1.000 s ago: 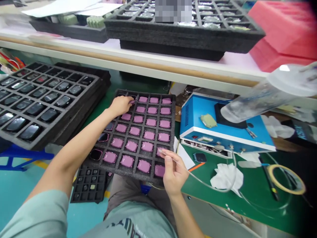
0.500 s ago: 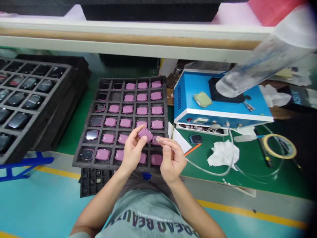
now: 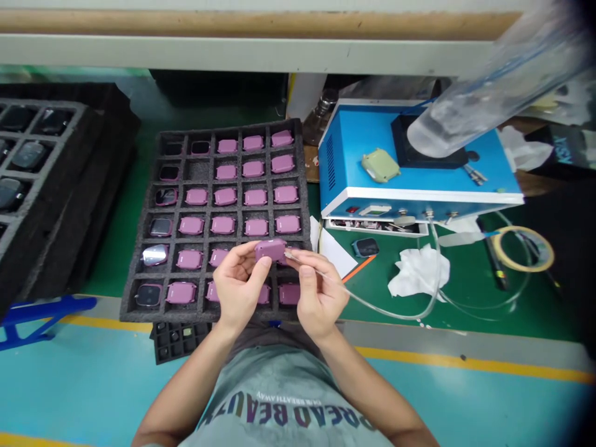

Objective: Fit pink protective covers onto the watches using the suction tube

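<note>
A purple watch case [image 3: 270,249] is held above the lower right part of a dark foam tray [image 3: 302,171], pinched by the left hand [image 3: 239,282] between the thumb and the forefinger, with the other fingers loosely curled. By the right hand [image 3: 321,292], nearly closed, a thin clear tube [image 3: 386,315] is gripped close to its end between thumb and fingers. The tip is pointed at the right end of the case; whether the two are touching cannot be told. The tray's compartments are mostly filled with similar purple cases, while pieces with dark screens facing up are set along the left column, and one more is placed in the top row beside it. Parts of the lower rows are hidden by the hands. To the right, the tube is joined to the front of a blue machine [image 3: 500,158], on whose top a pale green watch case [image 3: 380,165] and a black block [image 3: 400,146] are placed. On the green table in front of it, a blue watch [image 3: 365,248], an orange stick [image 3: 359,269], a crumpled white tissue [image 3: 420,271] and a roll of tape [image 3: 497,249] can be seen.
</note>
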`<state>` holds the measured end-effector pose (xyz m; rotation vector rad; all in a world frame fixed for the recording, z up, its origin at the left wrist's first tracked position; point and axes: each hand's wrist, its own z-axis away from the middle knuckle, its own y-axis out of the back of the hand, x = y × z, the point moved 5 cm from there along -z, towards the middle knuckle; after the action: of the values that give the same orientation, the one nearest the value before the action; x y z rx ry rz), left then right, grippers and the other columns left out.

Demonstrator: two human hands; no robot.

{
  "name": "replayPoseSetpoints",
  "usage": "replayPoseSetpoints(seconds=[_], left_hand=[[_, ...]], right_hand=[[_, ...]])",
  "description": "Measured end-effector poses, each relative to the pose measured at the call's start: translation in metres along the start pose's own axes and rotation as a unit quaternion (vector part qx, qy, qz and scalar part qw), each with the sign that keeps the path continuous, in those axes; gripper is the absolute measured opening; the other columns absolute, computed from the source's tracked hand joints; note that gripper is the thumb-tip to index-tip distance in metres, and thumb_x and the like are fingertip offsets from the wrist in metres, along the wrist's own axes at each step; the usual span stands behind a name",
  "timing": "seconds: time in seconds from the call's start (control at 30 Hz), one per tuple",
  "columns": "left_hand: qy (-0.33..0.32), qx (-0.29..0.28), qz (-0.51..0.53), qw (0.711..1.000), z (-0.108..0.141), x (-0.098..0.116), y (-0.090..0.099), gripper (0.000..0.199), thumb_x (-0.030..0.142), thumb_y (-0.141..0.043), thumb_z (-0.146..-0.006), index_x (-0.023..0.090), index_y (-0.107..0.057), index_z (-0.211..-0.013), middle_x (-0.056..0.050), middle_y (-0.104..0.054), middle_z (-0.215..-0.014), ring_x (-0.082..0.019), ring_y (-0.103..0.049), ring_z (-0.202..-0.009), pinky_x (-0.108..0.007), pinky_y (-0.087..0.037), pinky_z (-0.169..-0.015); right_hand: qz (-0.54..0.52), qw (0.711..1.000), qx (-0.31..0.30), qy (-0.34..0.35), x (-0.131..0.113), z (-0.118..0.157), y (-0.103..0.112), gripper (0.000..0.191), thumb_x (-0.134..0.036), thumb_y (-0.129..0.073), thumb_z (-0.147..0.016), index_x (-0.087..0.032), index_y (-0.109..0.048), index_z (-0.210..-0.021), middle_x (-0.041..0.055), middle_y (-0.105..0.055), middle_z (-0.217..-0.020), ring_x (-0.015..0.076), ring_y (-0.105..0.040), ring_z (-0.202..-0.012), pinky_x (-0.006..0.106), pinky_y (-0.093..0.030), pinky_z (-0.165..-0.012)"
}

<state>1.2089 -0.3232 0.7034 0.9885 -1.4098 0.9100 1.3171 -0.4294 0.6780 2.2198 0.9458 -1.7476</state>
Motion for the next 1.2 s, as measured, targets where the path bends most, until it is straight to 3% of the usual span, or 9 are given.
replayPoseSetpoints(seconds=[0.2, 0.57, 1.2], left_hand=[[-0.001, -0.003, -0.019, 1.0, 0.0004, 0.0017, 0.0, 0.034, 0.04, -0.083, -0.084, 0.017, -0.073, -0.107, -0.009, -0.082, -0.101, -0.021, -0.08, -0.092, -0.033, -0.068, -0.087], [-0.038, -0.008, 0.0, 0.999, 0.0006, 0.0045, 0.0, 0.025, 0.025, -0.083, -0.085, 0.017, -0.075, -0.107, -0.007, -0.083, -0.099, -0.017, -0.08, -0.088, -0.025, -0.066, -0.084], [-0.04, 0.003, 0.001, 0.999, 0.0027, 0.0036, 0.0011, 0.023, 0.022, -0.083, -0.084, 0.016, -0.076, -0.105, -0.006, -0.083, -0.098, -0.016, -0.08, -0.087, -0.023, -0.066, -0.083]], right_hand=[[0.017, 1.0, -0.001, -0.004, 0.0003, 0.0004, 0.0, 0.017, -0.022, -0.058, -0.103, -0.025, -0.073, -0.111, 0.0077, -0.077, -0.111, 0.0211, -0.077, -0.107, 0.041, -0.072, -0.089], [0.002, 1.0, 0.0, 0.007, -0.0007, -0.0007, -0.0003, 0.019, -0.018, -0.059, -0.103, -0.024, -0.075, -0.112, 0.0068, -0.077, -0.111, 0.0197, -0.077, -0.106, 0.037, -0.072, -0.089], [-0.009, 1.0, 0.001, 0.002, 0.0006, 0.0009, 0.0004, 0.022, -0.016, -0.059, -0.103, -0.026, -0.076, -0.114, 0.0064, -0.077, -0.112, 0.0189, -0.077, -0.107, 0.037, -0.071, -0.09]])
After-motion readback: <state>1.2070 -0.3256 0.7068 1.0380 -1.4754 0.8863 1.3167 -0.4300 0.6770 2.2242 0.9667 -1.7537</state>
